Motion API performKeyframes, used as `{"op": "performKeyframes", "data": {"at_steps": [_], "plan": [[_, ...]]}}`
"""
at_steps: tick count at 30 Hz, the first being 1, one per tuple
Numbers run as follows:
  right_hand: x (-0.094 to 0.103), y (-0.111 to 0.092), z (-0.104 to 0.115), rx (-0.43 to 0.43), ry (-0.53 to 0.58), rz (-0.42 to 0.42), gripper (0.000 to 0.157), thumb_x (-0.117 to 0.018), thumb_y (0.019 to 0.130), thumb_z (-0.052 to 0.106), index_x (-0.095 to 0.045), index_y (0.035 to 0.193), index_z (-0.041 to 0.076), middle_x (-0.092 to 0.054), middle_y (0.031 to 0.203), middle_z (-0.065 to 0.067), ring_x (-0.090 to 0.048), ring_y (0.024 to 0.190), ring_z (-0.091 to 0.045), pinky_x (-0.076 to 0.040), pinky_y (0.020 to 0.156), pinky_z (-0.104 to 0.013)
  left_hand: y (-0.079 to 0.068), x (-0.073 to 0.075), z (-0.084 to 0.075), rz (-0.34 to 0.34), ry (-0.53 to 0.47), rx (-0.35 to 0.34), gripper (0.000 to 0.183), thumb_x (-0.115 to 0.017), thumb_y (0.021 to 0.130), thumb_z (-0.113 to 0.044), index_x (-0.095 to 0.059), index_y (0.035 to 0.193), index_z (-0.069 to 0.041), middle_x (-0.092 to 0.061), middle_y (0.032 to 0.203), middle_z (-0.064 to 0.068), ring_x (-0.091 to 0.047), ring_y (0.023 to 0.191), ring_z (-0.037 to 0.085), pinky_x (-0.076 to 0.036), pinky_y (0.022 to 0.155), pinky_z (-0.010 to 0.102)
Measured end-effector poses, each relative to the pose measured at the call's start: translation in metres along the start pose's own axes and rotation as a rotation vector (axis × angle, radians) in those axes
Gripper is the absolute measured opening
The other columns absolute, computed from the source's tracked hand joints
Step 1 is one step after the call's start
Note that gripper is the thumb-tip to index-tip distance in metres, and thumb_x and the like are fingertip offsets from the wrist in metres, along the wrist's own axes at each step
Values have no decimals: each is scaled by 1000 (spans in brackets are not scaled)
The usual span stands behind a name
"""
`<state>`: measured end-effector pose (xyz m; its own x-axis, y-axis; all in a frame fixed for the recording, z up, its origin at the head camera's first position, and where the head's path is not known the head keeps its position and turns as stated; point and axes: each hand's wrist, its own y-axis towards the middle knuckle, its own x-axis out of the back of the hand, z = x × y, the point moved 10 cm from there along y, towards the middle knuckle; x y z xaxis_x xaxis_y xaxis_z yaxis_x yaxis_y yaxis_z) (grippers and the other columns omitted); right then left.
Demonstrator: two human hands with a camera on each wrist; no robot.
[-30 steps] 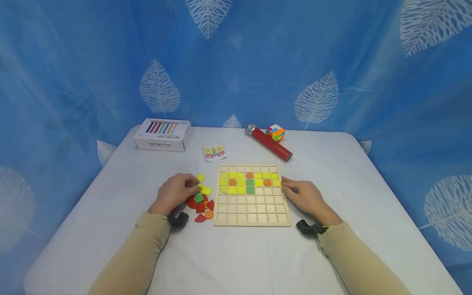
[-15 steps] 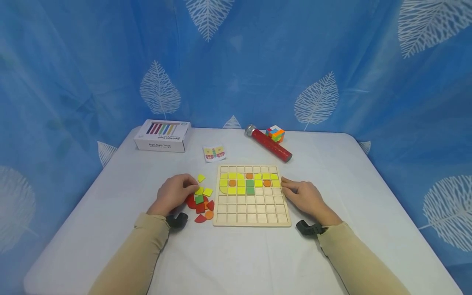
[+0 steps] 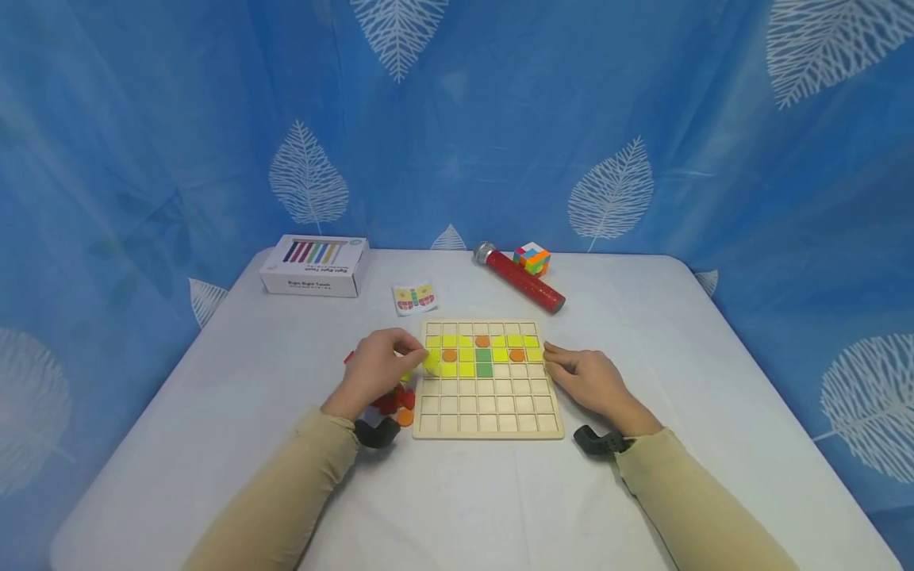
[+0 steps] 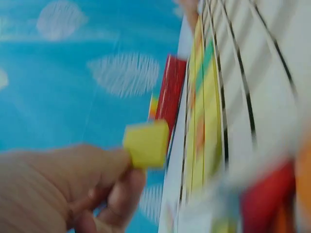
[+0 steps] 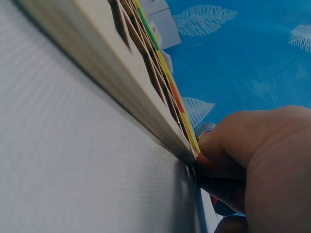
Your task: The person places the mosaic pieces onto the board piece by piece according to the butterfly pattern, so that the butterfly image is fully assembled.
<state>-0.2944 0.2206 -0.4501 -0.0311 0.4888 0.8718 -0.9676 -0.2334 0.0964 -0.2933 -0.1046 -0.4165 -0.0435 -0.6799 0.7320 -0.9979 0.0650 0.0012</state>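
Observation:
In the head view my left hand (image 3: 378,369) is raised over the left edge of the wooden grid board (image 3: 485,404). Between thumb and finger it pinches a yellow square tile (image 4: 147,144), which shows clearly in the left wrist view. Yellow, orange and green tiles (image 3: 484,355) fill part of the board's upper rows. My right hand (image 3: 589,382) holds the board's right edge, its thumb (image 5: 216,141) at the rim. Loose red and orange pieces (image 3: 405,408) lie left of the board, partly hidden beneath my left hand.
Behind the board lies a small butterfly pattern card (image 3: 414,298). Farther back are a white box (image 3: 314,266), a red microphone-shaped tube (image 3: 524,279) and a colourful puzzle cube (image 3: 531,258). A blue leaf-print curtain (image 3: 500,119) hangs behind the white-covered table (image 3: 685,357).
My left hand has picked a yellow square tile from the loose pieces and moved right with it to the board's left edge. The right hand has stayed at the board's right edge.

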Motion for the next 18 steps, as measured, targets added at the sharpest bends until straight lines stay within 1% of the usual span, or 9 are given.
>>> {"op": "performKeyframes", "data": {"at_steps": [2, 6, 9, 11, 13, 18], "plan": [[0, 0, 0, 1, 5, 2, 40, -60, 102, 34, -67, 135, 13, -60, 145, -1, -55, 136, -34, -46, 107, -56, 1, -14, -17, 21, 19, -11, 14, -77, 91, -33, -75, 97, -20, -72, 97, -3, -61, 87, 20, -51, 76, 34], [-1, -1, -1, -2, 19, 9, 40, -61, 102, 34, -67, 136, 13, -59, 146, 0, -55, 136, -34, -45, 108, -57, 8, -46, -51, 81, 54, -73, 7, -74, 92, -28, -74, 96, -21, -70, 90, -7, -61, 80, 16, -49, 70, 33], [-1, -1, -3, -7, 27, 14, 40, -62, 101, 34, -67, 135, 14, -59, 146, 1, -55, 136, -33, -45, 108, -56, 14, -66, -70, 113, 81, -118, 6, -71, 93, -25, -74, 97, -21, -70, 89, -8, -61, 77, 14, -48, 66, 32], [-1, -1, -3, -8, 29, 17, 40, -62, 101, 35, -67, 135, 14, -59, 146, 1, -54, 137, -34, -45, 108, -56, 17, -76, -77, 121, 108, -129, 5, -70, 94, -23, -73, 97, -20, -70, 90, -7, -60, 78, 14, -47, 65, 31], [-2, -1, -3, -11, 30, 19, 40, -62, 101, 35, -67, 136, 14, -59, 146, 1, -54, 137, -33, -45, 108, -56, 21, -84, -81, 123, 128, -143, 5, -71, 93, -23, -73, 97, -21, -70, 91, -7, -60, 77, 13, -45, 63, 30], [-1, -1, -4, 0, 11, 11, 41, -61, 102, 36, -66, 136, 15, -59, 147, 1, -54, 137, -33, -45, 109, -56, 27, -95, -85, 117, 160, -155, 6, -70, 92, -20, -74, 97, -20, -70, 90, -8, -59, 73, 13, -43, 58, 29]]}}
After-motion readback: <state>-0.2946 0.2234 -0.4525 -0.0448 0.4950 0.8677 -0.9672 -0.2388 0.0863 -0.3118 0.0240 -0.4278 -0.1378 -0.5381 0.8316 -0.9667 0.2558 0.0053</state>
